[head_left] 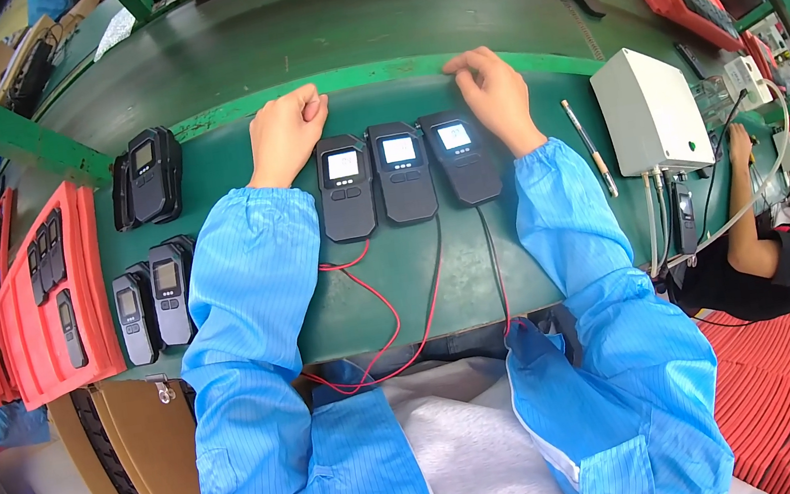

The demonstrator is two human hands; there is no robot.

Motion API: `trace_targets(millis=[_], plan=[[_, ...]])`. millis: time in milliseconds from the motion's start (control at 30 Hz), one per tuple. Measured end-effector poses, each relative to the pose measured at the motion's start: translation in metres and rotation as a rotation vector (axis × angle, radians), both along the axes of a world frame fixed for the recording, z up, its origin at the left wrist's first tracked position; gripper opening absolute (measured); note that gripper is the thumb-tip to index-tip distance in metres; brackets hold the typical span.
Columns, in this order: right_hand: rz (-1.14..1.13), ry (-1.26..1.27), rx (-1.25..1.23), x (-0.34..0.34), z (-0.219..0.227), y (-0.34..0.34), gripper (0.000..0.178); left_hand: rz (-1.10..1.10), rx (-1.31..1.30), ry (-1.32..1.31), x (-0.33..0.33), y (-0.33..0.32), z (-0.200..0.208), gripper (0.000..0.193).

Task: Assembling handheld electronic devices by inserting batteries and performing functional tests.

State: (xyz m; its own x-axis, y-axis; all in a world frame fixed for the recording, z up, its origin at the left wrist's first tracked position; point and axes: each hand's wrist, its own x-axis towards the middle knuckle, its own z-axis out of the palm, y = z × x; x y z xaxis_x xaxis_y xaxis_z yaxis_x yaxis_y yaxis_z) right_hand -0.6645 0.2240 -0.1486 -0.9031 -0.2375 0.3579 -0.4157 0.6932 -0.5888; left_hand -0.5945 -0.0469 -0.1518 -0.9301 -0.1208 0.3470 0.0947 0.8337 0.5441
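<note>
Head view shows three dark handheld devices (402, 171) with lit screens lying side by side on the green counter (478, 266), trailing wires. Left hand (285, 133) rests loosely curled, empty, beside them; right hand (492, 92), fingers bent, touches the rightmost device (460, 158).

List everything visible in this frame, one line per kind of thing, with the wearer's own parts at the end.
handheld devices with lit screens: three, dark grey, side by side on the green bench between the hands
wires: red and black, running from those devices to the near edge
handheld devices at left: about four, black and grey, on the bench
foam trays: red, stacked at far left, holding more devices
box: one, white, right of the hands
pen-like tool: one, beside the box
co-worker's arm: far right
left hand: loosely curled, on the bench
right hand: fingers down, by the rightmost device
</note>
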Motion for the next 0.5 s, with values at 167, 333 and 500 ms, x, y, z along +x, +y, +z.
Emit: trace_targets(millis=[167,333,500], plan=[[0.009,-0.002,0.003,0.0017,-0.0007,-0.002,0.017,0.004,-0.001,-0.014,0.0017,-0.0033,-0.0014,0.035],[0.011,0.013,0.003,0.0005,-0.0006,-0.0015,0.017,-0.014,-0.009,0.025,-0.0014,-0.0037,-0.0033,0.038],[-0.003,-0.002,0.034,-0.001,-0.0008,-0.0001,0.017,-0.016,-0.02,0.022,-0.0013,-0.0033,-0.0021,0.034]])
